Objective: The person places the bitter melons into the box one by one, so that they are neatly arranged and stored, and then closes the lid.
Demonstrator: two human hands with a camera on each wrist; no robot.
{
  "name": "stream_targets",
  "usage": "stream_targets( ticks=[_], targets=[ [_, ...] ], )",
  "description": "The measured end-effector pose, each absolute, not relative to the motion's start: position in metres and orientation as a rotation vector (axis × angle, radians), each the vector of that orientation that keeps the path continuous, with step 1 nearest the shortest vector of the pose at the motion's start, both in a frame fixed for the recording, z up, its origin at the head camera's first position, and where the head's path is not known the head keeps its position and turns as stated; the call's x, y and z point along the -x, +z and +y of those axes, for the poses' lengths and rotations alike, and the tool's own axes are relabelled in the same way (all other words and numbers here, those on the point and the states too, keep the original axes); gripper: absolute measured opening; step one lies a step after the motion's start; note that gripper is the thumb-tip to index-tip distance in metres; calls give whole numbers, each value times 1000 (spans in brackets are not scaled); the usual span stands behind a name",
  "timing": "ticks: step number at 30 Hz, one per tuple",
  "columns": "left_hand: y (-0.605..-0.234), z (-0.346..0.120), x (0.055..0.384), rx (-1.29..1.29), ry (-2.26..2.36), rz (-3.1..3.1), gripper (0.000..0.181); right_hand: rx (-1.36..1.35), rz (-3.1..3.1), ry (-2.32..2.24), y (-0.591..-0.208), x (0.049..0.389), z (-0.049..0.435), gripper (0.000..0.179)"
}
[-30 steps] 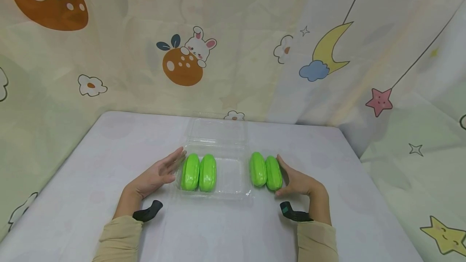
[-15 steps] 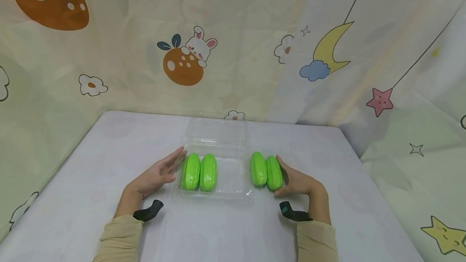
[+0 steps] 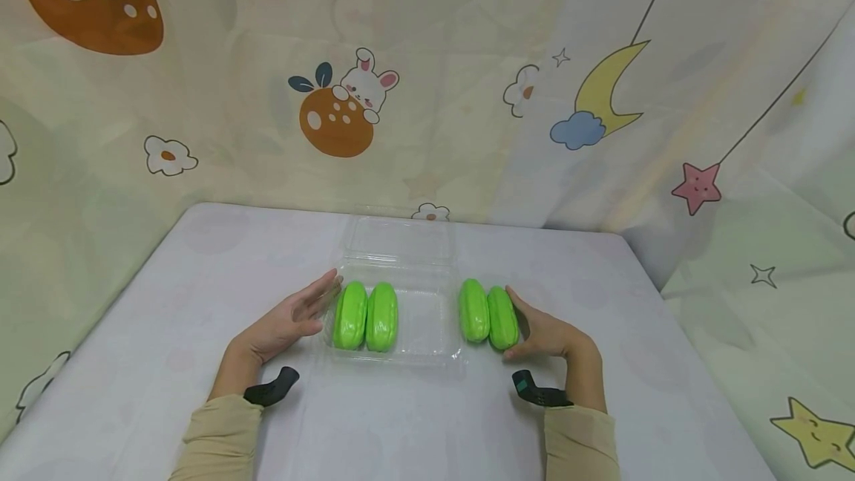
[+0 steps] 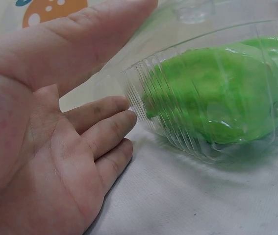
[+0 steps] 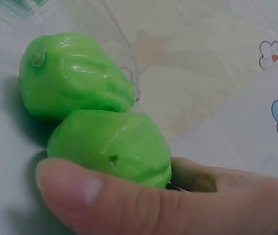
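A clear plastic clamshell box [image 3: 427, 325] lies open, its lid [image 3: 401, 240] folded back. Side by side in its left half are two glossy green cucumber-like pieces, the left one [image 3: 350, 316] and the one beside it [image 3: 381, 318]. My left hand [image 3: 287, 321] is at the box's left wall, fingers extended, holding nothing; the left wrist view shows the fingertips close to the ribbed wall. Two similar pieces are on the table right of the box: an inner one [image 3: 473, 310] and an outer one [image 3: 502, 318]. My right hand [image 3: 551, 329] curves around the outer piece, thumb near its front end.
The box and loose pieces are on a white-covered table [image 3: 401, 421]. A patterned cloth [image 3: 454, 132] with cartoon rabbits, flowers and stars hangs behind it and at the sides. Each wrist wears a black device, one left [image 3: 270, 388] and one right [image 3: 537, 390].
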State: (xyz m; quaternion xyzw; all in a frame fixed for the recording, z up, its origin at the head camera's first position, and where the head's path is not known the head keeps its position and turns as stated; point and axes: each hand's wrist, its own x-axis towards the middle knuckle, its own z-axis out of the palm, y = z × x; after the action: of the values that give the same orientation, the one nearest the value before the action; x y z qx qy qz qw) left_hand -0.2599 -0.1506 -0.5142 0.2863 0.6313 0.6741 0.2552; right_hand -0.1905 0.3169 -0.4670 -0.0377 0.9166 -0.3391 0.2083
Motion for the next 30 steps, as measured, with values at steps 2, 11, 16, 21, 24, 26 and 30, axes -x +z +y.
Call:
stream_targets(
  ticks=[2, 11, 16, 21, 24, 26, 30],
  targets=[
    [-514, -151, 259, -780, 1830, 1714, 85, 99, 2556, -927, -467, 191, 316, 128],
    [-513, -151, 259, -782, 1832, 1702, 85, 92, 2568, -898, -466, 190, 315, 125],
    [-514, -151, 261, -798, 1836, 1689, 85, 93, 2578, -874, -465, 190, 316, 124],
    [-515, -151, 262, -811, 1832, 1688, 84, 94, 2579, -869, -466, 191, 316, 123],
    [-515, -151, 261, -804, 1830, 1692, 84, 96, 2577, -878, -466, 191, 316, 123],
    [-515, -151, 261, -805, 1828, 1699, 85, 81, 2576, -885, -466, 191, 316, 123],
    [-513, -150, 261, -797, 1825, 1710, 85, 62, 2573, -903, -466, 191, 316, 122]
  ],
)
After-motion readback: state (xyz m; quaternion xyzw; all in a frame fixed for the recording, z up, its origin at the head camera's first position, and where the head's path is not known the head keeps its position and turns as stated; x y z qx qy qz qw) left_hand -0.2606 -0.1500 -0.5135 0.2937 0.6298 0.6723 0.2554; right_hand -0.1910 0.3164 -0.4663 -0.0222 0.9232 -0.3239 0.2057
